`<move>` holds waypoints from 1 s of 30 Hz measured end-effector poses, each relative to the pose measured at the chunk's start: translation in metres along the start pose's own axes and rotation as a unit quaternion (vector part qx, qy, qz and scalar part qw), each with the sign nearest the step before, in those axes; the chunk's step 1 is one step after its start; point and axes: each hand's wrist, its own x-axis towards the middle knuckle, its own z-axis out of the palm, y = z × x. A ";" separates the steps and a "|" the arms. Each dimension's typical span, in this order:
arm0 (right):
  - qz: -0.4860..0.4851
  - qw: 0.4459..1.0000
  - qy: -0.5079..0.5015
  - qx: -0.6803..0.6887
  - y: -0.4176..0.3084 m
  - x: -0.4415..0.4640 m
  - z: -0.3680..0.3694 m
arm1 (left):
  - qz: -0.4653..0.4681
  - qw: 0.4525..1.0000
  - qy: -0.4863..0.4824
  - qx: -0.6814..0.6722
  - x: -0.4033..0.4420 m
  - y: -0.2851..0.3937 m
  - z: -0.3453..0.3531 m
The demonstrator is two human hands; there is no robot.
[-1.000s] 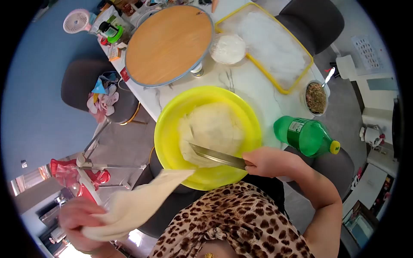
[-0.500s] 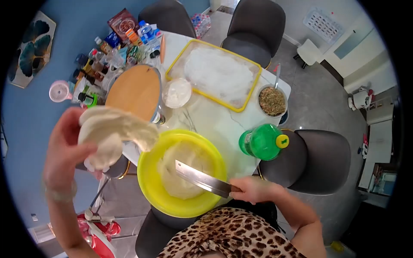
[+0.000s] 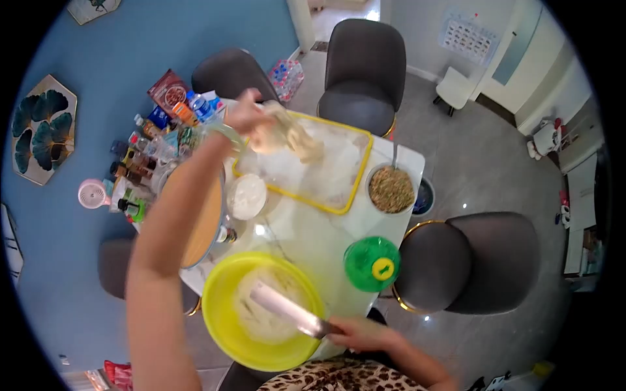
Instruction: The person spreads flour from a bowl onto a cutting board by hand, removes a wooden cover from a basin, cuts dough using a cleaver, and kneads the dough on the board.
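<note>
My left hand [image 3: 249,116] is stretched far forward and holds a piece of pale dough [image 3: 291,138] above the floured tray with a yellow rim [image 3: 352,195]. The dough is blurred and hangs down from my fingers. My right hand [image 3: 365,335] grips the handle of a cleaver [image 3: 287,309], its blade lying over the yellow bowl [image 3: 216,326]. Inside the bowl sits a larger mass of dough [image 3: 261,319], partly hidden by the blade.
A round wooden board [image 3: 207,225] is partly behind my left arm, near a bowl of white powder [image 3: 248,197]. A bowl of filling [image 3: 391,189] and a green bottle [image 3: 365,257] stand to the right. Bottles and packets [image 3: 147,156] crowd the left edge.
My left hand has swung from the lower left, up and across to the tray, carrying the dough. My right hand keeps the cleaver over the bowl. The view has shifted toward the room's far side.
</note>
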 end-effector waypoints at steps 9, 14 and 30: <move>-0.002 0.998 0.056 -0.027 0.049 0.006 -0.011 | 0.089 0.966 -0.144 0.197 0.038 -0.070 0.191; -0.006 0.996 0.090 -0.012 0.051 0.011 -0.022 | 0.128 0.926 -0.104 0.338 0.001 -0.057 0.243; 0.047 0.998 0.046 -0.001 0.049 0.003 -0.018 | 0.157 0.980 0.121 -0.021 0.019 -0.053 0.114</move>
